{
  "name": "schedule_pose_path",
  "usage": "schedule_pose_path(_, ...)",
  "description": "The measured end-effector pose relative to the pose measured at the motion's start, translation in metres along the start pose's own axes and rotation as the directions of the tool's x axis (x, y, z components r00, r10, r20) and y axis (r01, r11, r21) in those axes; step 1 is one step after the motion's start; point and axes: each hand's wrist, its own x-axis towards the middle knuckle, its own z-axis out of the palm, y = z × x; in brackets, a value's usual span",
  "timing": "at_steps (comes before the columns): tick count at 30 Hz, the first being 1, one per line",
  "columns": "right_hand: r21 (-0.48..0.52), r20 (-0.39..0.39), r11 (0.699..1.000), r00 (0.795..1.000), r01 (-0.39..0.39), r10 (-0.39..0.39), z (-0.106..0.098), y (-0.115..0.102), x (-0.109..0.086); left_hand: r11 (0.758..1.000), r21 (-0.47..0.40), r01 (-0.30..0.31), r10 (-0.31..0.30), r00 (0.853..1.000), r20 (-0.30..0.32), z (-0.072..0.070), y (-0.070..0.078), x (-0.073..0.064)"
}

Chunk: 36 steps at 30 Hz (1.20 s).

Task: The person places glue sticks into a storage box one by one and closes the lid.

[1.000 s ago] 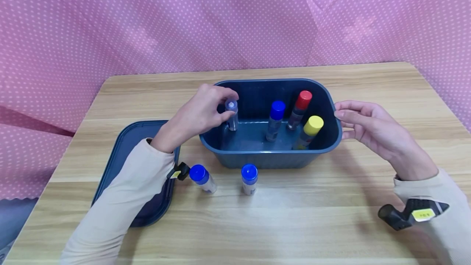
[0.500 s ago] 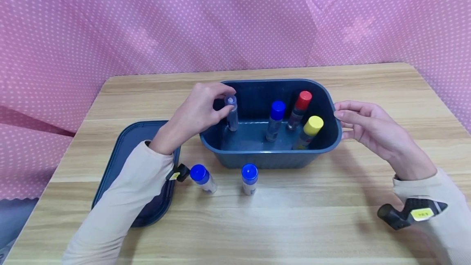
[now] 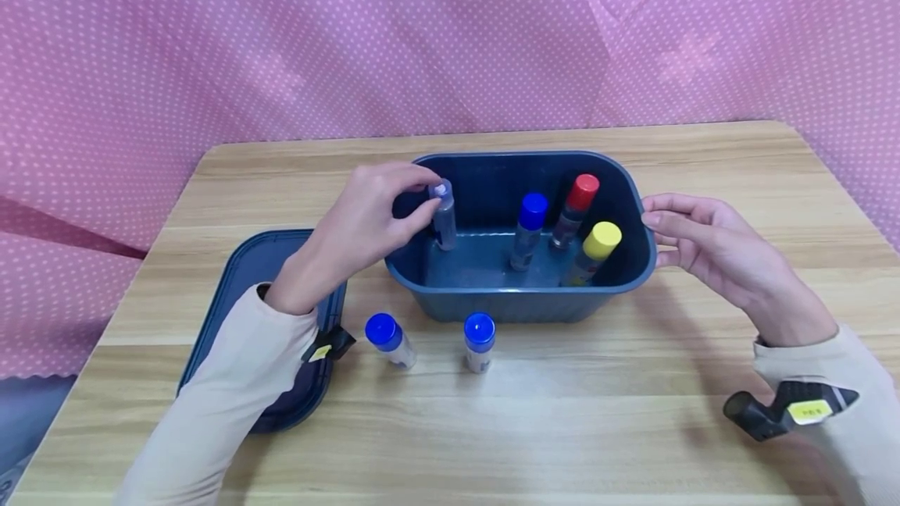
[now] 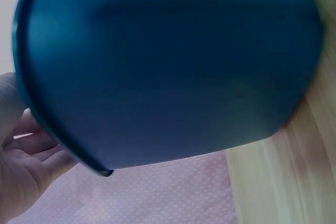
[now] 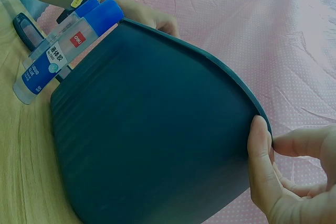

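My left hand [image 3: 376, 213] reaches over the left end of a dark blue plastic bin [image 3: 513, 301]. Its thumb and forefinger stand spread right at the top of a clear bottle with a translucent cap [image 3: 444, 226], upright inside. In the left wrist view the hand [image 4: 29, 166] is partly hidden behind the bin's rim. My right hand [image 3: 724, 248] pinches the bin's right rim between thumb and fingers, as the right wrist view shows [image 5: 283, 182]. Also in the bin stand a blue-capped bottle [image 3: 526, 236], a red-capped bottle [image 3: 573, 209] and a yellow-capped bottle [image 3: 594, 252].
Two blue-capped liquid glue bottles, one [image 3: 390, 340] leftward and one [image 3: 480, 342] rightward, stand in front of the bin. A dark blue lid [image 3: 239, 287] lies to the left, partly under my left forearm. A pink dotted curtain [image 3: 450, 37] hangs behind the wooden table [image 3: 598, 420].
The clear bottle has come more upright in the bin. My left hand has drawn back left a little, its fingers loosening from the bottle. My right hand stays on the rim.
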Motion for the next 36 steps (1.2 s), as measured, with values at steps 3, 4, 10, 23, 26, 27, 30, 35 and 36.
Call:
schedule_pose_path(3,0.011,0.011,1.0,1.0,0.005,-0.005,0.001,0.0,0.0,1.0,-0.025,0.008,-0.008,1.0,-0.027,-0.005,0.004,-0.008)
schedule_pose_path(4,0.011,0.016,1.0,1.0,0.004,-0.004,0.001,0.0,0.0,0.999,-0.035,0.01,-0.012,0.999,-0.038,-0.007,0.006,-0.011)
schedule_pose_path(10,0.008,0.026,1.0,1.0,0.0,0.0,0.0,0.0,0.0,0.994,-0.111,0.0,-0.011,0.995,-0.099,-0.019,0.013,-0.034)
schedule_pose_path(23,0.053,0.022,0.999,1.0,-0.005,0.004,-0.001,0.001,0.001,0.981,-0.142,-0.135,0.116,0.984,-0.133,-0.024,0.015,-0.086)
schedule_pose_path(26,0.07,0.006,0.998,1.0,-0.002,0.002,-0.002,0.002,0.0,0.978,-0.152,-0.143,0.129,0.987,-0.094,-0.021,0.012,-0.096)
schedule_pose_path(27,0.069,-0.001,0.998,1.0,-0.001,0.001,-0.002,0.002,0.0,0.978,-0.155,-0.14,0.129,0.988,-0.08,-0.019,0.011,-0.099)
schedule_pose_path(30,0.065,-0.019,0.998,1.0,0.0,0.001,-0.002,0.002,-0.001,0.979,-0.17,-0.109,0.107,0.994,-0.025,-0.015,0.009,-0.107)
schedule_pose_path(35,0.06,-0.023,0.998,1.0,0.0,0.001,-0.002,0.003,0.0,0.979,-0.199,-0.05,0.061,0.997,0.051,-0.008,0.005,-0.117)
schedule_pose_path(36,0.059,-0.023,0.998,1.0,0.0,0.001,-0.002,0.003,0.0,0.978,-0.205,-0.046,0.058,0.997,0.055,-0.006,0.005,-0.119)
